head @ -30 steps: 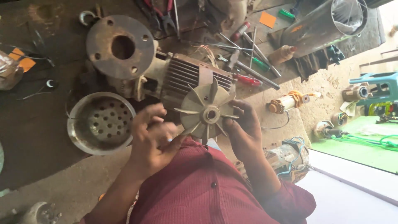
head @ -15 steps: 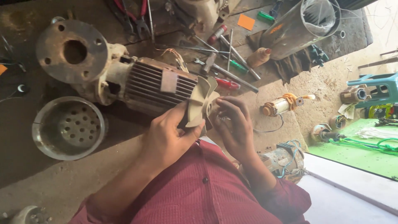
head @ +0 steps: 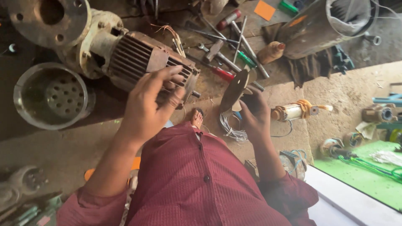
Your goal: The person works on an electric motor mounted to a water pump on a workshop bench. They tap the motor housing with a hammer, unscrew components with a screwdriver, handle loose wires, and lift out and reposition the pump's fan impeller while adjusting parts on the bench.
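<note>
1. Motor: finned, lying on the table, long axis running upper-left to lower-right; shaft end near both hands.
2. Left hand: fingers spread over the motor's end.
3. Right hand: clamped on the fan, held edge-on, just right of the shaft.

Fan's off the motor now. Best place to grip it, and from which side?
Probably by the rim, as the right hand does now, from below at its lower edge. The fan stands edge-on and thin, so fingers can pinch both faces. The left hand rests on the motor.
</note>
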Demonstrator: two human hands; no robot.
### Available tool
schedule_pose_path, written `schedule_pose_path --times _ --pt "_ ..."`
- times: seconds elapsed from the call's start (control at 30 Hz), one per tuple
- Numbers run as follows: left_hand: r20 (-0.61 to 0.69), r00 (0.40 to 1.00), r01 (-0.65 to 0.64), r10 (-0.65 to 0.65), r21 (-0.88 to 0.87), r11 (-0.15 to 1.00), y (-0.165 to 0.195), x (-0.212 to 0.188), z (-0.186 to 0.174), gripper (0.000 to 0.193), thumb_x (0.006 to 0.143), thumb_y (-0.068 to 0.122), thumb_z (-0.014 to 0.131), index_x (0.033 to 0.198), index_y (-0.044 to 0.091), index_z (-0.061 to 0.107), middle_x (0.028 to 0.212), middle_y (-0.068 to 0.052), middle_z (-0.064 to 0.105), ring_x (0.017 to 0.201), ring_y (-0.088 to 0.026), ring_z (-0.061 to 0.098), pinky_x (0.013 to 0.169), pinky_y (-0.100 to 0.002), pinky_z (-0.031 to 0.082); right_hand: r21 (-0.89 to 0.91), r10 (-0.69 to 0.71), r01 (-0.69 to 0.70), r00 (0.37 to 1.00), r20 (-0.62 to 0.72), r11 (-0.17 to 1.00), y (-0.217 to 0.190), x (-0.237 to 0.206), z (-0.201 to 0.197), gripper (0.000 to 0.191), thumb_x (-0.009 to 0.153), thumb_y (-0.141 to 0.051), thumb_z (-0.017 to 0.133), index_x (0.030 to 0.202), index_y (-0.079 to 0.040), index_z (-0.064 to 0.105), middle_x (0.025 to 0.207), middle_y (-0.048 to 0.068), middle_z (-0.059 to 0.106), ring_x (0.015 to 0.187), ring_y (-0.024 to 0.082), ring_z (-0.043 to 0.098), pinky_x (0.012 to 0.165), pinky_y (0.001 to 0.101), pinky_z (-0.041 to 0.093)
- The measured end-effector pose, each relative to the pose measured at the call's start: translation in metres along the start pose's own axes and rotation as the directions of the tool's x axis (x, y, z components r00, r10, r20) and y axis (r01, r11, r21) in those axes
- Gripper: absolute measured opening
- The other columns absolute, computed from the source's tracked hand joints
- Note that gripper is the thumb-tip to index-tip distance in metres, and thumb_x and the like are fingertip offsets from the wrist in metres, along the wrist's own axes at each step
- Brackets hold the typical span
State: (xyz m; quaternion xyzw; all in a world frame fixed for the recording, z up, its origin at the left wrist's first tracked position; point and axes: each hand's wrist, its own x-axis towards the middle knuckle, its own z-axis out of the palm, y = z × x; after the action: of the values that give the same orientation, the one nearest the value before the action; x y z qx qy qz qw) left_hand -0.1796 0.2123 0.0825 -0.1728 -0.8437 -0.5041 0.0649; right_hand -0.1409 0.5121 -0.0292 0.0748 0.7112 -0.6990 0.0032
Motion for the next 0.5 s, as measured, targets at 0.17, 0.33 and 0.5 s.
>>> schedule_pose_path --times 0.17,0.33,0.5 --pt "0.008 0.997 -0.074 0.075 0.313 0.947 -0.025 -0.015 0.005 0.042 0.101 0.027 0.073 0.138 0.011 0.061 0.132 -0.007 0.066 0.127 -0.030 0.058 0.112 -0.045 0.043 -0.219 0.057 -0.025 0.988 0.143 0.975 0.034 0.002 0.017 0.039 0.096 0.001 0.066 0.133 0.001 0.057 0.110 0.006 0.070 0.103 0.012 0.066 0.093 0.0269 0.052" --pt "0.150 0.976 -0.212 0.160 0.464 0.860 -0.044 -0.017 0.016 0.049 0.099 0.041 0.073 0.140 0.016 0.062 0.151 -0.010 0.051 0.144 -0.032 0.043 0.121 -0.055 0.029 -0.200 0.150 -0.122 0.980 0.134 0.972 0.050 0.008 0.059 0.034 0.097 -0.003 0.068 0.129 -0.001 0.058 0.107 0.006 0.072 0.098 0.011 0.067 0.087 0.0265 0.055" --pt "0.255 0.956 -0.245 0.147 0.413 0.877 -0.057 -0.008 0.030 0.060 0.094 0.054 0.071 0.142 0.019 0.062 0.160 -0.013 0.041 0.151 -0.035 0.031 0.124 -0.059 0.020 -0.163 0.114 -0.093 0.986 0.125 0.982 0.049 0.007 0.076 0.035 0.097 0.000 0.065 0.131 0.000 0.058 0.114 0.008 0.073 0.104 0.010 0.067 0.092 0.0266 0.054"
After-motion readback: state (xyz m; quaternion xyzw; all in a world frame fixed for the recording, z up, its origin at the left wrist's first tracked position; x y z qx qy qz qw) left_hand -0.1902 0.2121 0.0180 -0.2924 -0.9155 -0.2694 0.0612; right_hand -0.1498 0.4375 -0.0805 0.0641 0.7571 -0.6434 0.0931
